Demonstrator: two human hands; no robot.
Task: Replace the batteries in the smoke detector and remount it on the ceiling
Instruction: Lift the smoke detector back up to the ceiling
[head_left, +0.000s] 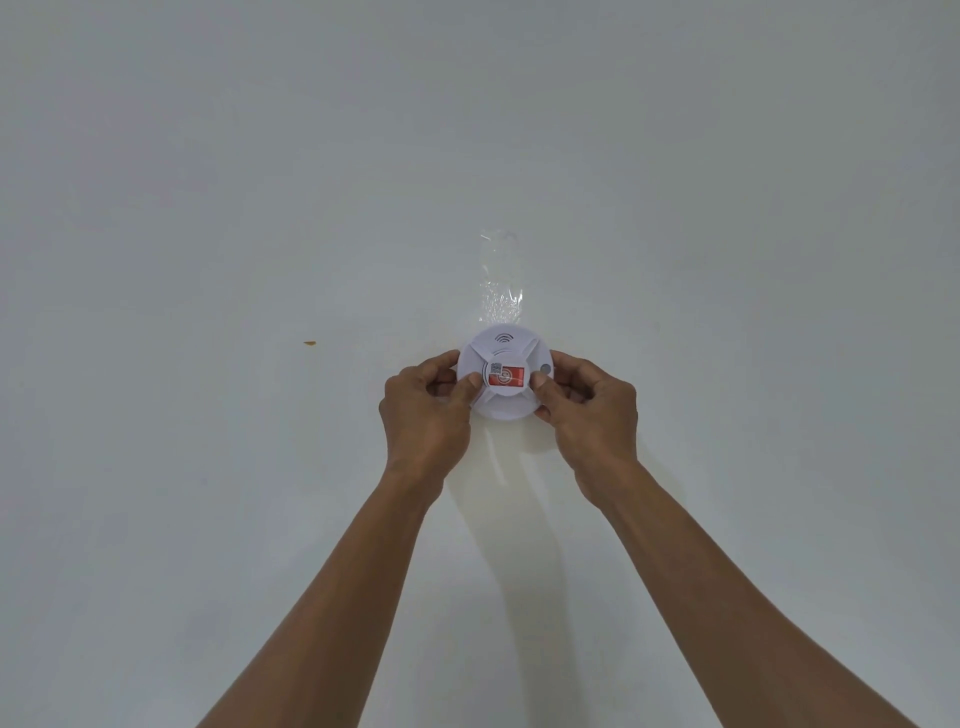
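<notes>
A round white smoke detector (503, 349) sits against the white ceiling (260, 208), with a red and white sticker (506, 375) on its centre and a small grey button on its right side. My left hand (423, 410) grips its left edge, thumb on the face beside the sticker. Gripping the right edge is my right hand (589, 410), its thumb pressed next to the sticker. Both arms reach up from below. The detector's back and its mount are hidden.
A strip of clear tape (500, 278) is stuck to the ceiling just beyond the detector. A small orange-brown speck (310, 343) marks the ceiling to the left. A faint yellowish stain (511, 457) shows between my wrists.
</notes>
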